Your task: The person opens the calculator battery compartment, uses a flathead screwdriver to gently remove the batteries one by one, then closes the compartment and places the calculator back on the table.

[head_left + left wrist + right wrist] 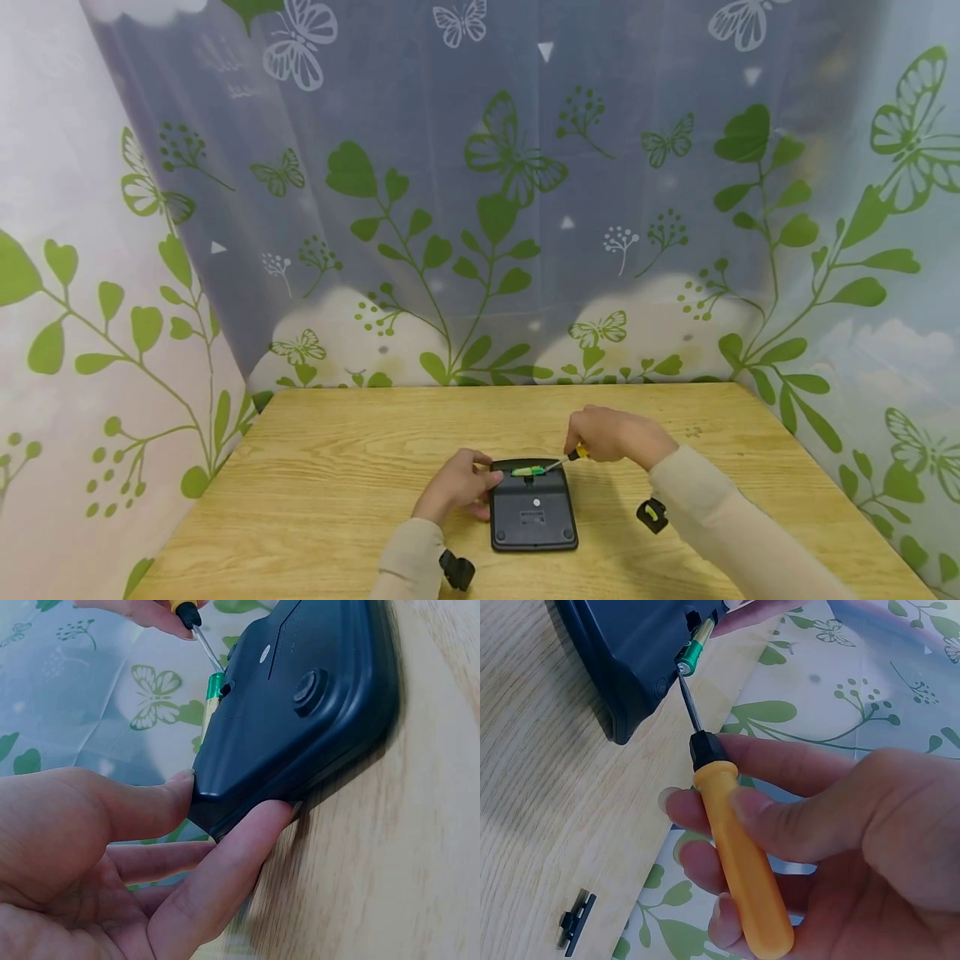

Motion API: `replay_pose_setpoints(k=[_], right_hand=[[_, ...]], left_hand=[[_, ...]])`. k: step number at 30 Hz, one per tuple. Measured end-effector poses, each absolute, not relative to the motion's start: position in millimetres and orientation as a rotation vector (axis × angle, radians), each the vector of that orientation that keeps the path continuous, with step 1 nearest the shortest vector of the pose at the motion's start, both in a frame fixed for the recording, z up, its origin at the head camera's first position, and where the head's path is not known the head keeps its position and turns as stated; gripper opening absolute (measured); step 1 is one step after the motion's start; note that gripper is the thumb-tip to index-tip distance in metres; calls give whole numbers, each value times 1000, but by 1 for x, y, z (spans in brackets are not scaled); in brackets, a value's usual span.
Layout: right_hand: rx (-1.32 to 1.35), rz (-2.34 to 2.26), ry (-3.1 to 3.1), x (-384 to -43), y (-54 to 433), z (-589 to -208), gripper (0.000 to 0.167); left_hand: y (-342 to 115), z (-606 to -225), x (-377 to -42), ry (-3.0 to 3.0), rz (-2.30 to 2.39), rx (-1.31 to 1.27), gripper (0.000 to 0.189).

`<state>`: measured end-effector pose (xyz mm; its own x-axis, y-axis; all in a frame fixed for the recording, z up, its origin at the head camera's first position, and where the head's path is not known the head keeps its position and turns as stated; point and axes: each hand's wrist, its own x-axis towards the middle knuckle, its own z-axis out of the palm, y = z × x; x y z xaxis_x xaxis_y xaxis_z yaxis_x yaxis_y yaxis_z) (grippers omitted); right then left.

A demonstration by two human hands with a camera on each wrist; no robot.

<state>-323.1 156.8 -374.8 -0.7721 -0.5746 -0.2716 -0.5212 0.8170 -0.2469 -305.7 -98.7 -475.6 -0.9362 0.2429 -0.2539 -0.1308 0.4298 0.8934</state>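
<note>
A black device, probably a calculator (551, 504), lies back side up on the table, with an open battery slot near its far edge. A green and gold battery (528, 472) sits in that slot; its green end shows raised in the right wrist view. My left hand (456, 485) grips the device's left edge, thumb on top and fingers at the side and below. My right hand (606, 433) holds a screwdriver (739, 855) by its yellow handle. The screwdriver's metal tip touches the battery's green end (689, 658).
A small black plastic piece (576, 922), perhaps the battery cover, lies on the wooden table (322, 500) near an edge. Behind and at both sides hang curtains (420, 292) printed with leaves and butterflies. A black strap-on camera (457, 570) sits at the left wrist.
</note>
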Motion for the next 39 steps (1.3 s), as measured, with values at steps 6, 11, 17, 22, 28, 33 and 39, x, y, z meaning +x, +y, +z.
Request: replay_pose_setpoints(k=[6, 11, 17, 22, 28, 33, 39], right_hand=[[-853, -223, 2668, -324, 158, -375, 40], [-850, -212, 2670, -325, 158, -376, 39], [-846, -205, 2678, -324, 157, -374, 41], [-833, -186, 2681, -323, 155, -373, 42], [-815, -186, 2687, -323, 153, -373, 42], [-796, -188, 2686, -322, 153, -373, 44], [-741, -182, 2688, -322, 153, -374, 48]], left_hand=[[-99, -476, -307, 2349, 1507, 98, 51], [-99, -478, -308, 2347, 1510, 103, 51], [-99, -478, -308, 2343, 1512, 98, 50], [-100, -478, -308, 2335, 1517, 100, 51], [-100, -478, -308, 2336, 1518, 108, 51], [-100, -479, -308, 2341, 1515, 106, 51], [-100, -479, -308, 2334, 1518, 93, 50]])
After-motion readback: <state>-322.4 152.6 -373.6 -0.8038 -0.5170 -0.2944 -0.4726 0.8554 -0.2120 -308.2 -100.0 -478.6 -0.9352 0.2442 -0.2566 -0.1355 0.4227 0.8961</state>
